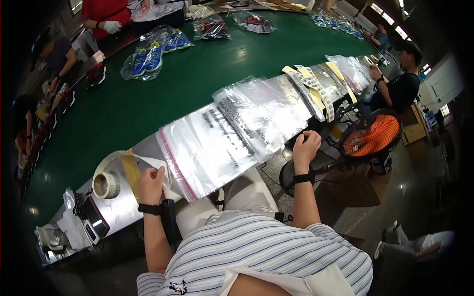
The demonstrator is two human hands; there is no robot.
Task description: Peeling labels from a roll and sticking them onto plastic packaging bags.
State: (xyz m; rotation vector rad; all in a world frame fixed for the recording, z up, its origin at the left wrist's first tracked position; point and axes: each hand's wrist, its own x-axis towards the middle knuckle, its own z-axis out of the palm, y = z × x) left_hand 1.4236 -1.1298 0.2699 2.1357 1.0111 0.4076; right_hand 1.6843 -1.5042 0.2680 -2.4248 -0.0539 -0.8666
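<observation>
My left hand [151, 182] is closed, thumb against fingers, beside a white strip [165, 172] at the near edge of the metal work surface; what it pinches, if anything, I cannot make out. A stack of clear plastic bags [197, 148] lies just right of it, with a red band along its left side. More clear bags [266, 113] overlap it farther right. Off their near right edge, my right hand [306, 147] is raised with fingers curled in and nothing visible in them. A roll of pale label tape [105, 185] stands left of my left hand, near a yellow-brown strip [131, 170].
A phone [96, 216] lies at the left end. Yellow-backed label strips [316, 89] lie to the right. Beyond stretches a green conveyor belt [207, 69] with bagged blue shoes [146, 60]. An orange fan [371, 133] stands at right. Several people work around the belt.
</observation>
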